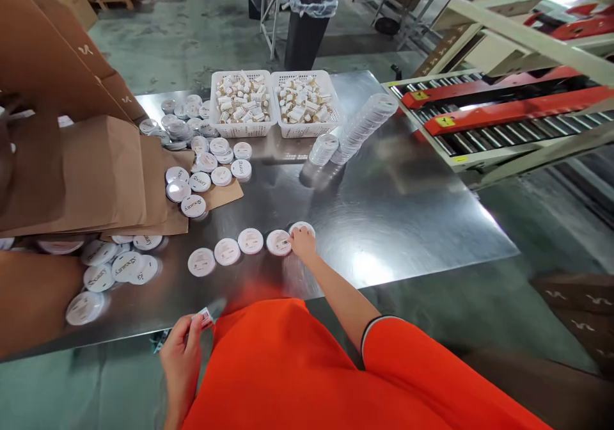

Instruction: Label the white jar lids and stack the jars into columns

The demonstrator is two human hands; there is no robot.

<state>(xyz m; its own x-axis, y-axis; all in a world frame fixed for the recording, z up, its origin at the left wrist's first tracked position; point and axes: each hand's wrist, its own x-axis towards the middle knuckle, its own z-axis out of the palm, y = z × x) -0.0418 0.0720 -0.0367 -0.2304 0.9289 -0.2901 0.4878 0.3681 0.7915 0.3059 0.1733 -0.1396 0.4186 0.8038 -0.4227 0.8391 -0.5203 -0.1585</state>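
A row of several round white flat containers (226,251) with small print on top lies along the near side of the steel table. At the row's right end my right hand (303,243) rests on the last round container (298,226), partly covering it. Its fingers are bent and close together at the edge of the neighbouring container (278,242); whether something small is between them is hidden. Lower left, by the table's front edge, my left hand (183,348) pinches a small white label strip (205,317) with dark print between thumb and fingers.
Two white baskets (244,129) of small bottles stand at the table's back. Clear round containers (362,126) are stacked right of them. Loose round containers (193,206) and brown cardboard (96,174) cover the left. A roller conveyor (503,132) adjoins the steel table (407,225).
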